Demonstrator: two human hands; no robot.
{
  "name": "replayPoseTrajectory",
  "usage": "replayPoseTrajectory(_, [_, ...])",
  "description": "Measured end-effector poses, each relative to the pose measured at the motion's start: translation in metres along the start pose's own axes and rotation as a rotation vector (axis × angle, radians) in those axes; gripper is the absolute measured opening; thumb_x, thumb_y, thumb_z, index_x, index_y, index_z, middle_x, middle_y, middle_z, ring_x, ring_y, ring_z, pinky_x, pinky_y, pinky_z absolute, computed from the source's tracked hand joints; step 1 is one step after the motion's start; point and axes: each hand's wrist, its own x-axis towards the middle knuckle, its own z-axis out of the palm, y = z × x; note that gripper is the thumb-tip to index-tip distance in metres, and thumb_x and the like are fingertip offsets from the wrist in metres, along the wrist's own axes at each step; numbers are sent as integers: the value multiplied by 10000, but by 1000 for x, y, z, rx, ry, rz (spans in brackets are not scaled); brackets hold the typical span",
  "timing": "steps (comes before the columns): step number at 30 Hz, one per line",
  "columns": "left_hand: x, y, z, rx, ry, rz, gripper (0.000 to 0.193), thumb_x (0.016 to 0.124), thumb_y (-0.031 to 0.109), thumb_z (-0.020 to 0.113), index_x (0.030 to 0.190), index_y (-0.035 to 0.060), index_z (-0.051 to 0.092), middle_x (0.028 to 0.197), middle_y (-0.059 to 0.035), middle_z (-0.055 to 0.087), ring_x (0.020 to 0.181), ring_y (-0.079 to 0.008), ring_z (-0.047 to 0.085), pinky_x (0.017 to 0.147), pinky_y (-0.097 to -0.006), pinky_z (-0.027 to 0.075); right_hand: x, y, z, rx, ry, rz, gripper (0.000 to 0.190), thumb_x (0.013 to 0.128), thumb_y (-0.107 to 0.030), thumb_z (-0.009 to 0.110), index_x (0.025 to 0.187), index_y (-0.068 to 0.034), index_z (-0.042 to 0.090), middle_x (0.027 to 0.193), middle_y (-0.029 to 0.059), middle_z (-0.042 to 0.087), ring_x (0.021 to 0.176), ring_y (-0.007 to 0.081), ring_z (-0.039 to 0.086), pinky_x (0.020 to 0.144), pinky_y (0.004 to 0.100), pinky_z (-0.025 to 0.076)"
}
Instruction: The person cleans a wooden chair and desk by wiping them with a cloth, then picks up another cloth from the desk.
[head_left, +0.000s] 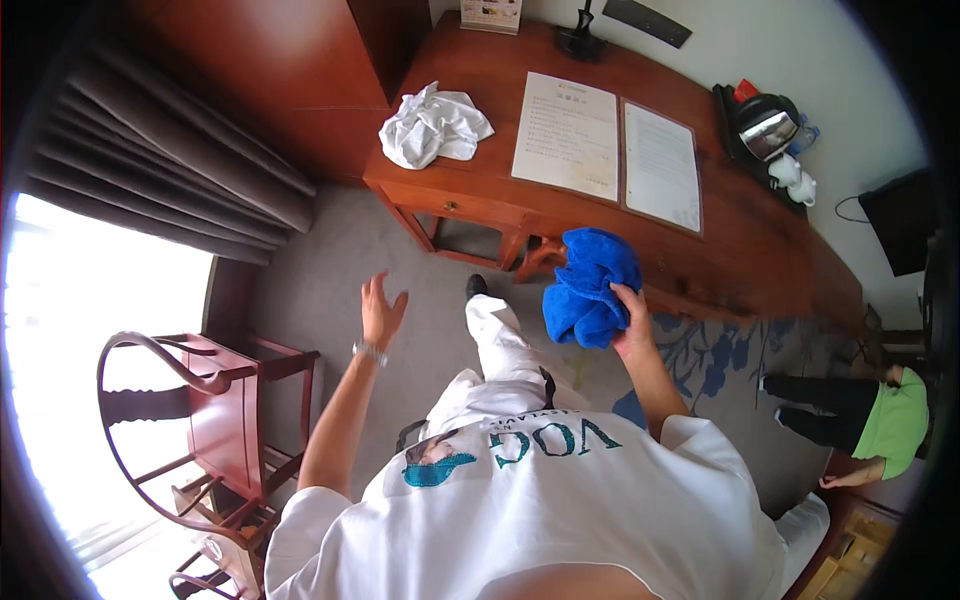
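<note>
My right hand (635, 319) grips a bunched blue cloth (592, 289) in front of the wooden desk (480, 187). My left hand (385, 311) is raised over the grey carpet with its fingers apart, holding nothing; a metal-banded watch or bracelet is on that wrist. A crumpled white cloth (435, 127) lies on the desk's left end. Two printed sheets, one on the left (568, 135) and one on the right (661, 165), lie side by side on the desktop.
A black tray holds an electric kettle (765, 124) and white cups (793, 180). At the left are a wooden armchair (225, 420) and grey curtains (172, 150). Another person in a green top (892, 420) stands at the far right. A lamp base (580, 41) is at the desk's back.
</note>
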Motion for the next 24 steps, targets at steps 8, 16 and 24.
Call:
replayPoseTrajectory(8, [197, 99, -3, 286, 32, 235, 818, 554, 382, 688, 1241, 176, 295, 1305, -192, 174, 1150, -398, 240, 829, -533, 330, 86, -2, 51, 142, -137, 4, 456, 705, -142, 566, 1119, -22, 418, 1037, 103, 509, 944, 209, 508, 813, 343, 419])
replayPoseTrajectory(16, [267, 99, 43, 665, -277, 135, 854, 507, 472, 698, 1236, 361, 267, 1332, -110, 120, 1173, -432, 148, 756, -650, 320, 190, -27, 124, 133, -114, -35, 457, 763, -204, 527, 1159, -21, 390, 1080, 123, 501, 993, 239, 490, 870, 377, 381])
replayPoseTrajectory(24, [265, 59, 21, 360, -147, 380, 467, 570, 198, 614, 1013, 200, 465, 1043, -104, 442, 945, -295, 474, 692, -404, 467, 311, -68, 168, 38, -156, -110, 442, 765, -226, 548, 1138, -26, 419, 1064, 96, 520, 959, 196, 513, 818, 336, 422])
